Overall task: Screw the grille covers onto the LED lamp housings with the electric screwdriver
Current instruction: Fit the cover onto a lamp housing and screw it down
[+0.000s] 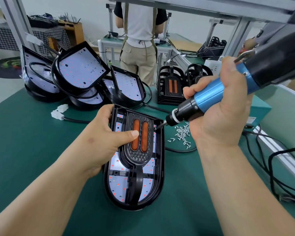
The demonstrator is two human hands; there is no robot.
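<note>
LED lamp housing lying at table centre, grille cover seated in it. Left hand grips the housing's 9 o'clock rim, thumb pressing the cover. Right hand clasps the electric screwdriver, bit at the cover's 1 o'clock edge. Loose screws at 3 o'clock.

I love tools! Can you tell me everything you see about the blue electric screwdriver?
The electric screwdriver has a blue, metal-looking barrel, a black nose with a silvery ring, and a thin bit. Its back end is a wide black part reaching up out of view, with a metal loop. It is tilted, bit pointing down and left. The right hand wraps round the blue barrel. The bit tip meets the right edge of the grille cover on the lamp housing.
</note>
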